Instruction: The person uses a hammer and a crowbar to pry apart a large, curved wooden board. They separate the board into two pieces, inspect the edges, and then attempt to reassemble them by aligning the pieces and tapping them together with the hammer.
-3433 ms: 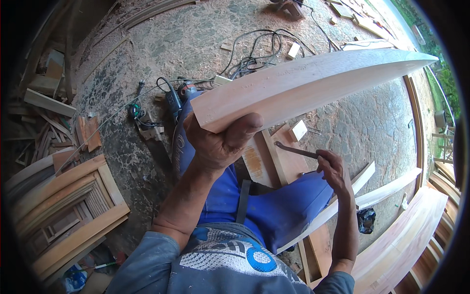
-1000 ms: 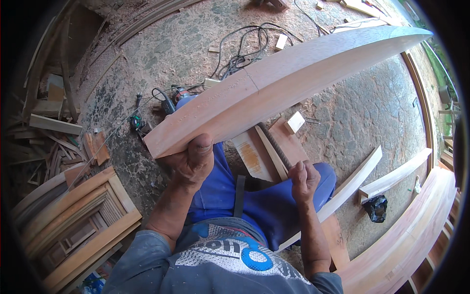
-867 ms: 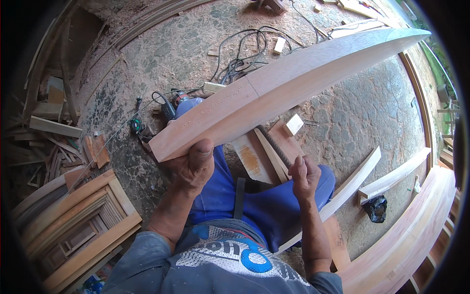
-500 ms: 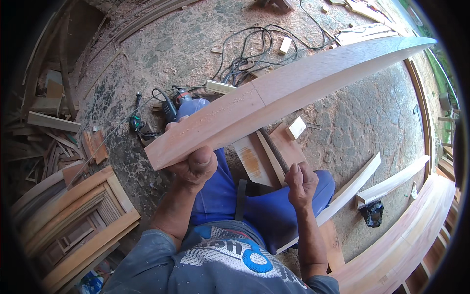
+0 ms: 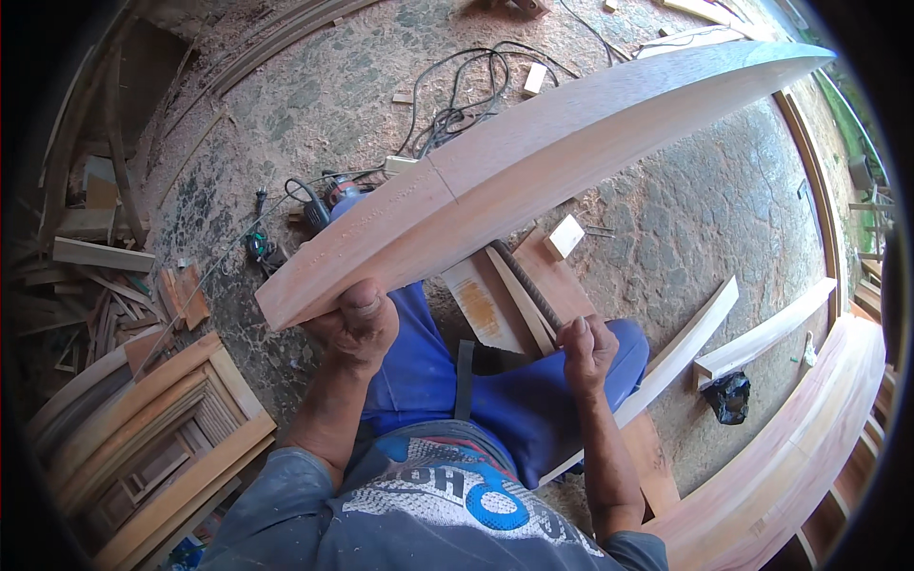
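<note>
A long, curved, pale wooden beam (image 5: 533, 162) slants across the view, its broad end low at the left and its tapered tip high at the right. My left hand (image 5: 357, 328) grips the broad end from below, thumb against the near side; the other fingers are hidden behind the wood. A pencil-like line crosses the beam's upper face. My right hand (image 5: 588, 350) is closed around a dark ridged rod (image 5: 526, 282), above my right knee. The rod's far end reaches up beneath the beam; whether they touch I cannot tell.
Boards (image 5: 481, 309) and a small wood block (image 5: 566, 236) lie beyond my legs. Power cords (image 5: 457, 114) and a power tool (image 5: 319, 205) are on the dusty floor. Stacked curved frames (image 5: 181, 447) stand left; a curved panel (image 5: 790, 447), strips and a black plastic bag (image 5: 730, 398) are right.
The beam has shifted left and its tapered tip slightly up, my left hand moving left with it. My right hand and the rod have hardly moved.
</note>
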{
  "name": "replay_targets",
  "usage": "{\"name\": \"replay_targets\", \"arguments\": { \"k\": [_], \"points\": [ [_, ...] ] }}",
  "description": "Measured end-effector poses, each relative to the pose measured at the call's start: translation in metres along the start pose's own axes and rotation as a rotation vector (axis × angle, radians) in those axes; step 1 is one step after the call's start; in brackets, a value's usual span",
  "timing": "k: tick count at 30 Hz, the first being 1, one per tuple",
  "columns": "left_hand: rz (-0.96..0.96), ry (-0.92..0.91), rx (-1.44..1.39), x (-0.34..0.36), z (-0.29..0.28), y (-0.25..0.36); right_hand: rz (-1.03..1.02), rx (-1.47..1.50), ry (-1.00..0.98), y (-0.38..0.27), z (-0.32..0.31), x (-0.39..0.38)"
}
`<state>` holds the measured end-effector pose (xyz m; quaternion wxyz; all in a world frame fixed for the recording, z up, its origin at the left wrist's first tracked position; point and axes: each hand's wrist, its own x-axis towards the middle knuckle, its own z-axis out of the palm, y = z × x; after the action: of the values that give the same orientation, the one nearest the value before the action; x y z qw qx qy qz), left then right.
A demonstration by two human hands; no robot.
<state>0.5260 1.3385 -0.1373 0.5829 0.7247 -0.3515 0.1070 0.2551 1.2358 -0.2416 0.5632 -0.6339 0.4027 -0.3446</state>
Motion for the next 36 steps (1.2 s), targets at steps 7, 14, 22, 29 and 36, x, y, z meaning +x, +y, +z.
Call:
{"name": "replay_targets", "arguments": {
  "k": [7, 14, 22, 29, 36],
  "points": [
    [-0.054, -0.059, -0.154, -0.006, -0.006, 0.021, 0.075, -0.023, -0.041, 0.018, -0.017, -0.012],
    [0.063, 0.073, -0.067, 0.014, 0.012, 0.002, 0.057, -0.04, -0.095, -0.019, 0.01, 0.014],
    [0.116, -0.001, -0.093, 0.018, 0.014, -0.021, 0.119, -0.178, -0.071, -0.058, 0.036, 0.051],
    [0.094, 0.15, 0.243, 0.037, 0.011, -0.015, 0.029, -0.169, -0.042, -0.046, 0.048, 0.054],
    [0.099, 0.068, 0.16, 0.021, 0.007, -0.003, 0.021, -0.033, 0.0, -0.002, 0.013, 0.009]
  ]
}}
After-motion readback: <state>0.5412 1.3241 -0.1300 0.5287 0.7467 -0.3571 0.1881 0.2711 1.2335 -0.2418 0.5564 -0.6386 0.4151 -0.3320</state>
